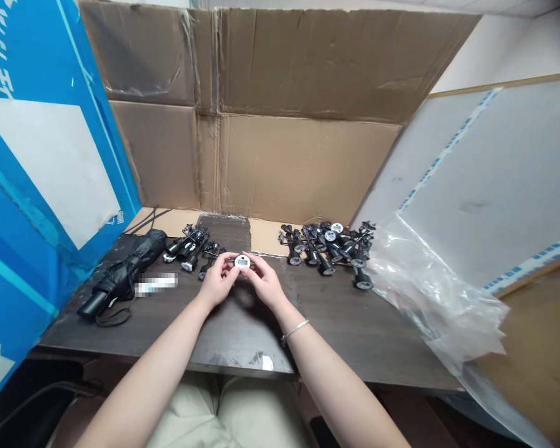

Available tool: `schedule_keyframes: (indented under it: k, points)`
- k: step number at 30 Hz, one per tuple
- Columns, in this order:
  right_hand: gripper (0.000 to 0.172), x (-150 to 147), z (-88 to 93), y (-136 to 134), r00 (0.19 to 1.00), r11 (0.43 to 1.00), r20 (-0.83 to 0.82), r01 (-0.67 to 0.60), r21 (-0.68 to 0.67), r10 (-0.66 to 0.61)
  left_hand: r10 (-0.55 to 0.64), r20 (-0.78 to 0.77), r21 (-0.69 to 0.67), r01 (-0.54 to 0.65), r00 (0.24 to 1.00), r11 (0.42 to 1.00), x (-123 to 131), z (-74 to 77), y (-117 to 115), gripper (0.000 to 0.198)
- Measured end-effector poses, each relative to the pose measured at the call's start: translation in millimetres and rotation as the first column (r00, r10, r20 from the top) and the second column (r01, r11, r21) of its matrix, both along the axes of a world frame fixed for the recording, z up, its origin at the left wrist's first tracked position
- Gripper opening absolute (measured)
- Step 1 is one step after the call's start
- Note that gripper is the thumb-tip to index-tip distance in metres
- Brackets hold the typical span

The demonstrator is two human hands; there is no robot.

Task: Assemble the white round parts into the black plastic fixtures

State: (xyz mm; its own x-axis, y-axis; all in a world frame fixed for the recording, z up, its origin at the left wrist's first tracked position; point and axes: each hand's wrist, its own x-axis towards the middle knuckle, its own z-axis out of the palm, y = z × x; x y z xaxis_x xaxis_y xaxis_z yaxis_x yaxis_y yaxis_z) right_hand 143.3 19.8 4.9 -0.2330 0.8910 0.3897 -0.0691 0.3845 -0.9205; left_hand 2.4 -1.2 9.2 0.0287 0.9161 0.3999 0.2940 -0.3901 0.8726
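Observation:
Between my two hands, above the middle of the dark table [242,323], is a small piece with a round white end [242,262] turned toward me. My left hand [218,280] grips it from the left, fingers closed around its side. On the other side my right hand [262,279] has its thumb and fingers closed on the same piece. The rest of its body is hidden behind the fingers. Just left of my hands lies a small pile of black cylindrical parts [189,249] with thin dark ends. A larger pile of similar parts [326,249] sits to the right.
A folded black umbrella [126,274] and a blurred white strip [156,284] lie on the left. Cardboard [303,168] stands behind the table, a blue panel [51,155] at left. Crumpled clear plastic [429,292] hangs over the right edge.

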Motion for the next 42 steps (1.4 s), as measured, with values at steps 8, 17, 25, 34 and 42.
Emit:
schedule_keyframes:
  k: [8, 17, 25, 34, 42]
  points:
    - [0.034, -2.0, 4.6, -2.2, 0.997, 0.998, -0.037, 0.067, -0.018, -0.067, 0.04, -0.027, 0.014, -0.04, 0.999, 0.999, 0.1, -4.1, 2.1, 0.028]
    - [0.033, -5.2, 2.0, -3.3, 0.999, 0.992, -0.045, -0.035, -0.119, 0.03, 0.116, -0.079, 0.041, -0.113, 0.99, 0.993, -0.3, -0.3, 0.2, 0.023]
    - [0.031, -4.1, -3.5, -1.5, 0.997, 0.997, 0.027, 0.073, 0.024, -0.074, 0.114, -0.101, 0.049, -0.109, 0.988, 0.993, 0.9, -1.6, -0.1, 0.024]
    - [0.028, -5.2, -1.8, -3.8, 0.984, 0.974, 0.108, 0.117, 0.196, -0.14, 0.1, -0.097, 0.07, -0.093, 0.99, 0.993, 2.4, -3.4, -0.1, 0.026]
    - [0.027, -6.6, -2.8, -4.5, 0.974, 0.941, 0.155, 0.111, 0.319, -0.168, 0.139, -0.221, 0.28, -0.074, 0.965, 0.957, 2.9, -3.1, -0.3, 0.029]
